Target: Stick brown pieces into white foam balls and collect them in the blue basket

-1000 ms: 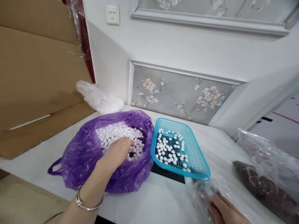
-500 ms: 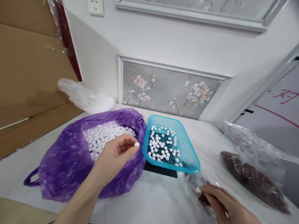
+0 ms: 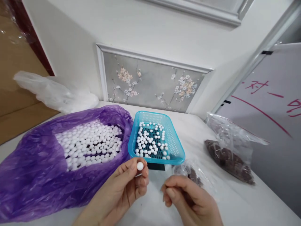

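Observation:
My left hand (image 3: 122, 188) pinches a small white ball (image 3: 140, 166) between thumb and fingertips, in front of the basket's near edge. To its right, my right hand (image 3: 191, 201) is closed in a pinch; whatever sits between its fingertips is too small or hidden to name. A turquoise plastic basket (image 3: 180, 157) holds many white balls scattered on its slotted bottom. Left of it, an open purple plastic bag (image 3: 35, 175) is spread around a mass of the same balls. Just behind my right hand lies a small clear bag (image 3: 204, 175) with dark brown contents.
A larger clear bag of brown material (image 3: 230, 160) lies at the right, beside a whiteboard (image 3: 275, 125) with red writing. White crumpled plastic (image 3: 58, 94) rests at the back left near cardboard (image 3: 14, 103). A wall with a floral panel (image 3: 152, 84) stands behind the basket.
My left hand has moved from over the purple bag toward the middle, still holding the ball. My right hand has left the small clear bag and come in beside it. The view has shifted right.

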{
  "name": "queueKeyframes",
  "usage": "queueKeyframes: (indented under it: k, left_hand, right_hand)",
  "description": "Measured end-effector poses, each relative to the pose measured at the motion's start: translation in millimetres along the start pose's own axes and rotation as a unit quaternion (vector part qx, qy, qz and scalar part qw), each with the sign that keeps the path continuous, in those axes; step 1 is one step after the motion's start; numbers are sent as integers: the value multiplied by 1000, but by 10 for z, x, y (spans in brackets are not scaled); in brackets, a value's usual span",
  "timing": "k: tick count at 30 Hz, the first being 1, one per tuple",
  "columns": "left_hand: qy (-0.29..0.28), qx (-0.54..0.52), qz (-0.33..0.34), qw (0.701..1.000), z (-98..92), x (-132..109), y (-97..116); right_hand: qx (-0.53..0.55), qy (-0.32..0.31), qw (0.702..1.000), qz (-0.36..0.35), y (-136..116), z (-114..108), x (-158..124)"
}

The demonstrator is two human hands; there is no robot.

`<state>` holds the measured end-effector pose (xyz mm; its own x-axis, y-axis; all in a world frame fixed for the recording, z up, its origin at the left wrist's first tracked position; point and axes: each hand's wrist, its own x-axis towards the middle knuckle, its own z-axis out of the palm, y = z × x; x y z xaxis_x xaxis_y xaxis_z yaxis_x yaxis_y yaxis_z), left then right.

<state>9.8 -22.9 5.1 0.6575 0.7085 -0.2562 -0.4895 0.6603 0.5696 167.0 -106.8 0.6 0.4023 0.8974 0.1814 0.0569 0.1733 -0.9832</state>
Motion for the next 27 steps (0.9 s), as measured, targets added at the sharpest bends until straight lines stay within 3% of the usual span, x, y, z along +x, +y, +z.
queueKeyframes:
  k: [8,12,19,27]
  left_hand:
    - [5,30,15,999,-136,25,-68]
    - [-35,68,32,997,-144,37,-112]
    - [5,64,46,997,-99,34,-169]
    - [28,65,62,996,-75,26,-167]
  right_hand:
    - [234,-21,968,89,172,360,52]
    - [206,-9,977,63,246,404,38]
    - [151,11,988,-6,273,421,22]
    - [135,6,991,-17,267,415,26]
